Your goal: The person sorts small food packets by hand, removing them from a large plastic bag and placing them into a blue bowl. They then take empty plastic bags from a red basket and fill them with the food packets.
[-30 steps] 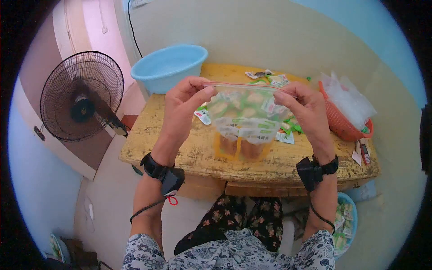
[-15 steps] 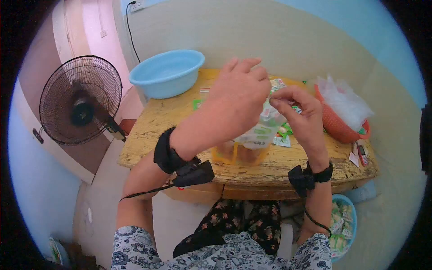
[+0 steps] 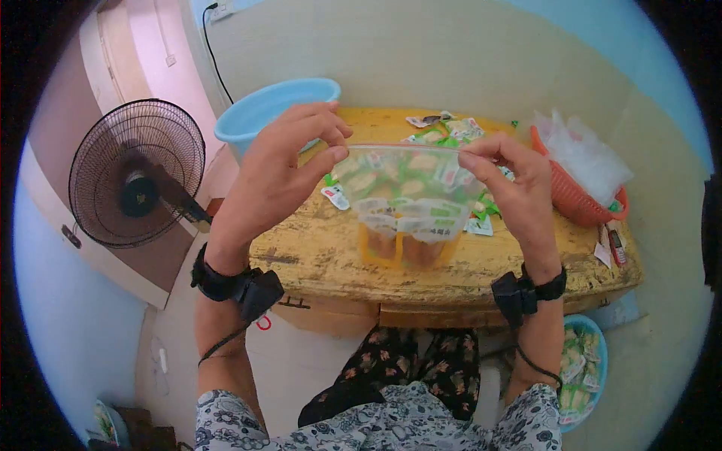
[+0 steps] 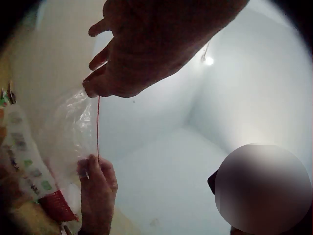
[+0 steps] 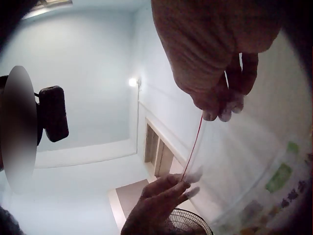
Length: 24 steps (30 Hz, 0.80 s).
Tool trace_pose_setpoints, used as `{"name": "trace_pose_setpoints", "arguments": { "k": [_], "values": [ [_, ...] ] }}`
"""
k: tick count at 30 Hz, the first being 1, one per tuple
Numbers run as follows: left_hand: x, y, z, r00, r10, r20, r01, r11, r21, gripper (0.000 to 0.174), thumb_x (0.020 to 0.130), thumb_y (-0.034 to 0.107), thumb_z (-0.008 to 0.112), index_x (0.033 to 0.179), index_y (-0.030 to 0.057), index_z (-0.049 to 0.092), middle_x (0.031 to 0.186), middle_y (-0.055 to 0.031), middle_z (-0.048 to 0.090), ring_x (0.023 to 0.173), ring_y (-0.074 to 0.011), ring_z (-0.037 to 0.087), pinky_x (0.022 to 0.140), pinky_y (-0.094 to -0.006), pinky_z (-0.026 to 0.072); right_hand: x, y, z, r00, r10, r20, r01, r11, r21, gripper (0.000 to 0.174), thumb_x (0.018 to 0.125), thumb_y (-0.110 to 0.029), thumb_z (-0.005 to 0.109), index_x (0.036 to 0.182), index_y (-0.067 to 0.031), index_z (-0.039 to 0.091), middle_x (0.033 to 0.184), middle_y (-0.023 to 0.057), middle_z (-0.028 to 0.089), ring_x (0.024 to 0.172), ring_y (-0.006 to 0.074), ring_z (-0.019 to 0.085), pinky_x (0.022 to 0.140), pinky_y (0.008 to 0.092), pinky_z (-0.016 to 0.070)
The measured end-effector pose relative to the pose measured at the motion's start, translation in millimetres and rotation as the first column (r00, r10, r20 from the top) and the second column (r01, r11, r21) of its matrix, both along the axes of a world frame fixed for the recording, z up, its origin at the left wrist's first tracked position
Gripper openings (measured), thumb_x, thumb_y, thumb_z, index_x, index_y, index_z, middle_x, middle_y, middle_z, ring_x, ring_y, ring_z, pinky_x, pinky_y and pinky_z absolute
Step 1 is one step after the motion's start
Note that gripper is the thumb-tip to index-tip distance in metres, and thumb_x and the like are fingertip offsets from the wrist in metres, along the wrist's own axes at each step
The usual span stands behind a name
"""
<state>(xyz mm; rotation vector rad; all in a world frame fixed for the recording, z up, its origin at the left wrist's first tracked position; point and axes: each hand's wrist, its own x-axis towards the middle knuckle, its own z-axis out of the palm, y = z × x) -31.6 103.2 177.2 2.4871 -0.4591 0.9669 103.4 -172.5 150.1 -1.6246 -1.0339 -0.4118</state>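
Observation:
A clear zip-lock bag (image 3: pixel 410 203) stands upright over the table, with green-and-white print and orange-brown contents low down. Its thin red zip line runs along the top edge between both hands. At the left top corner my left hand (image 3: pixel 282 169) pinches the edge between thumb and finger, the other fingers held off. My right hand (image 3: pixel 519 192) pinches the right top corner between thumb and forefinger. From the left wrist view, the bag's upper film (image 4: pixel 73 115) looks creased and see-through.
Behind the bag, small green and white packets (image 3: pixel 451 131) lie scattered on the worn yellow table (image 3: pixel 316 255). A blue basin (image 3: pixel 259 113) is at the back left, a red basket (image 3: pixel 575 195) with clear bags at the right. A fan (image 3: pixel 135 173) stands left; a packet-filled blue tub (image 3: pixel 583 368) sits below right.
My left hand crossed over to the right hand's end of the bag's top edge, then came back to the left corner. My right hand stays at the right corner.

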Motion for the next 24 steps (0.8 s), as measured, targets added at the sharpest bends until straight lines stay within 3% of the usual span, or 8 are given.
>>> {"name": "trace_pose_setpoints", "arguments": {
  "k": [4, 7, 10, 13, 19, 22, 24],
  "values": [
    [10, 6, -19, 0.968, -0.24, -0.069, 0.196, 0.902, -0.384, 0.018, 0.095, 0.007, 0.07, 0.112, 0.0003, 0.069, 0.125, -0.0113, 0.069, 0.132, -0.025, 0.057, 0.112, -0.0388, 0.0439, 3, 0, -3, 0.996, -0.019, -0.087, 0.021, 0.999, 0.024, 0.009, 0.091, -0.012, 0.074, 0.094, -0.0036, 0.073, 0.084, -0.0022, 0.07, 0.08, 0.0054, 0.063, 0.073, 0.0233, 0.0497],
    [10, -14, -36, 0.925, -0.342, -0.168, 0.146, 0.725, -0.673, 0.028, 0.099, 0.012, 0.067, 0.123, -0.0025, 0.069, 0.126, -0.0116, 0.07, 0.125, -0.022, 0.061, 0.109, -0.0362, 0.0468, 8, -3, -7, 0.995, 0.025, -0.096, -0.019, 0.998, 0.062, 0.009, 0.092, -0.013, 0.074, 0.093, -0.0036, 0.073, 0.084, -0.0027, 0.07, 0.08, 0.0052, 0.063, 0.073, 0.0229, 0.0499],
    [17, -13, -50, 0.927, -0.323, -0.19, 0.118, 0.734, -0.669, 0.031, 0.102, 0.017, 0.063, 0.126, -0.0023, 0.069, 0.121, -0.0118, 0.073, 0.117, -0.0207, 0.066, 0.105, -0.0344, 0.0492, 8, -10, -6, 0.998, -0.041, -0.052, 0.042, 0.999, 0.006, 0.009, 0.093, -0.013, 0.074, 0.094, -0.0037, 0.073, 0.085, -0.0025, 0.071, 0.081, 0.0054, 0.064, 0.074, 0.0227, 0.0506],
    [13, -19, -50, 0.95, -0.301, -0.087, 0.182, 0.757, -0.627, 0.03, 0.106, 0.02, 0.058, 0.12, -0.0017, 0.072, 0.114, -0.0113, 0.075, 0.113, -0.0212, 0.068, 0.102, -0.0347, 0.0512, 0, -15, 0, 0.997, -0.008, -0.082, 0.011, 0.999, 0.039, 0.011, 0.093, -0.013, 0.074, 0.098, -0.0036, 0.073, 0.088, -0.002, 0.071, 0.083, 0.0061, 0.065, 0.075, 0.0234, 0.0517],
    [18, -20, -71, 0.918, -0.396, -0.011, 0.227, 0.548, -0.805, 0.029, 0.107, 0.016, 0.053, 0.118, -0.0036, 0.071, 0.117, -0.0135, 0.073, 0.115, -0.0255, 0.069, 0.101, -0.0446, 0.0558, 1, -15, -17, 0.94, 0.112, -0.321, -0.095, 0.993, 0.069, 0.015, 0.095, -0.013, 0.072, 0.105, -0.0022, 0.074, 0.095, 0.0013, 0.074, 0.09, 0.0089, 0.067, 0.08, 0.0256, 0.0541],
    [15, -16, -71, 0.91, -0.414, -0.025, 0.25, 0.594, -0.765, 0.029, 0.106, 0.015, 0.052, 0.12, -0.0049, 0.069, 0.117, -0.0137, 0.073, 0.115, -0.0273, 0.068, 0.102, -0.0484, 0.0564, 10, -18, -31, 0.94, 0.192, -0.282, -0.201, 0.98, -0.002, 0.016, 0.097, -0.013, 0.07, 0.107, -0.0011, 0.073, 0.099, 0.0039, 0.075, 0.093, 0.0108, 0.068, 0.082, 0.0267, 0.0548],
    [14, -20, -70, 0.915, -0.401, -0.04, 0.231, 0.603, -0.764, 0.03, 0.106, 0.016, 0.053, 0.122, -0.0048, 0.068, 0.118, -0.0136, 0.073, 0.115, -0.0257, 0.068, 0.102, -0.0454, 0.0557, 16, -20, -39, 0.939, 0.182, -0.292, -0.204, 0.978, -0.044, 0.017, 0.098, -0.014, 0.069, 0.108, 0.0, 0.073, 0.101, 0.005, 0.075, 0.094, 0.0119, 0.069, 0.083, 0.0276, 0.0555]
  ]
}}
